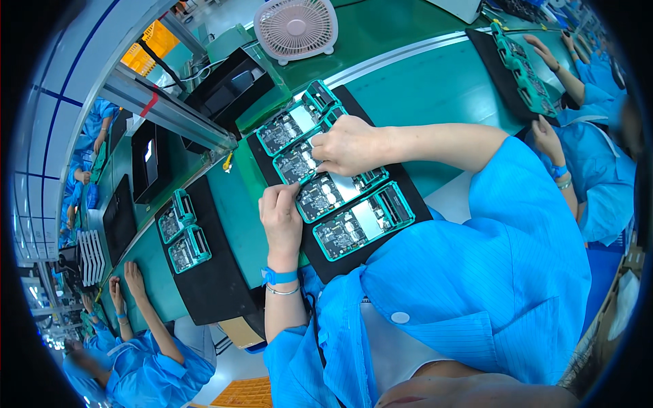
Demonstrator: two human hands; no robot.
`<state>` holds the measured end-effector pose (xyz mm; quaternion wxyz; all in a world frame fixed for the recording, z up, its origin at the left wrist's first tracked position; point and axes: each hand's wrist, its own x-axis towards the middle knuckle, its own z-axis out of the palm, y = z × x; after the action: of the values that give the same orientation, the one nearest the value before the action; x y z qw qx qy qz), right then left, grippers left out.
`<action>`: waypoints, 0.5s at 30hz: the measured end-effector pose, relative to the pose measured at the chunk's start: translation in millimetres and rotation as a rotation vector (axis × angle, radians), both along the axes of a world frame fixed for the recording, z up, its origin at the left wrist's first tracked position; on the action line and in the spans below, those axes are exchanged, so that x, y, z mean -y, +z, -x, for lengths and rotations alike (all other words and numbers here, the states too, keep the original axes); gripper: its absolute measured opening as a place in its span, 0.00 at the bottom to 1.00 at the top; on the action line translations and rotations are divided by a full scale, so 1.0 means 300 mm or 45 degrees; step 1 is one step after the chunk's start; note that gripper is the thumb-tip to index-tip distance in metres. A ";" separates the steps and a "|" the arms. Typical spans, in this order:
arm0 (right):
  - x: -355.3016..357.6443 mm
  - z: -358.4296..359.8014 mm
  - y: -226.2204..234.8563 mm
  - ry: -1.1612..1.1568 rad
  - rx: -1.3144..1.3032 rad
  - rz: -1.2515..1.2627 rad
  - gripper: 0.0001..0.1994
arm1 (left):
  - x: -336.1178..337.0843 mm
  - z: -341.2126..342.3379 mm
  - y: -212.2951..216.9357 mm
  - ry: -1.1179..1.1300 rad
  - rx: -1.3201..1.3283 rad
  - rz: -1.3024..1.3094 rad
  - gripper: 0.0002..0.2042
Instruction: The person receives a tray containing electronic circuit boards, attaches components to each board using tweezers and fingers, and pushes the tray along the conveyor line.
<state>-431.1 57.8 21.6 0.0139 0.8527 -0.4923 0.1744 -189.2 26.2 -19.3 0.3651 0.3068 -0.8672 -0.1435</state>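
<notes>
Several teal frames with circuit boards lie in a row on a black mat (343,262) in front of me. My right hand (350,144) rests with bent fingers on the second frame (297,162), fingertips pressing on its board. My left hand (280,217) touches the near left end of the third frame (333,192) with its fingertips. The nearest frame (364,221) and the farthest one (296,121) lie untouched. A blue band and a thin bracelet circle my left wrist.
A second black mat (211,272) at my left carries two teal frames (182,231). A white fan (296,28) stands at the back, black trays (228,85) left of it. Another person's hands (126,282) rest lower left; a co-worker (578,122) sits at my right by a mat of frames (520,64).
</notes>
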 end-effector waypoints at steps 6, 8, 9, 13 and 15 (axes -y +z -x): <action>0.000 -0.015 -0.015 -0.024 -0.020 -0.033 0.13 | -0.008 -0.011 -0.015 -0.021 0.037 0.015 0.12; -0.001 -0.017 -0.011 -0.025 -0.033 -0.035 0.12 | -0.009 -0.013 -0.026 -0.027 0.053 0.021 0.11; -0.001 -0.018 -0.010 -0.027 -0.045 -0.035 0.12 | -0.012 -0.013 -0.029 -0.022 0.048 0.016 0.12; 0.003 -0.022 -0.015 -0.015 -0.059 -0.056 0.12 | -0.015 -0.014 -0.037 -0.007 0.050 0.016 0.12; 0.005 -0.021 -0.018 0.014 -0.058 -0.087 0.12 | -0.019 -0.015 -0.034 -0.003 0.052 0.013 0.12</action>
<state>-424.8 56.2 16.2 -0.0051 0.8591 -0.4928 0.1380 -184.6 31.9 -29.5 0.3488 0.3068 -0.8755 -0.1333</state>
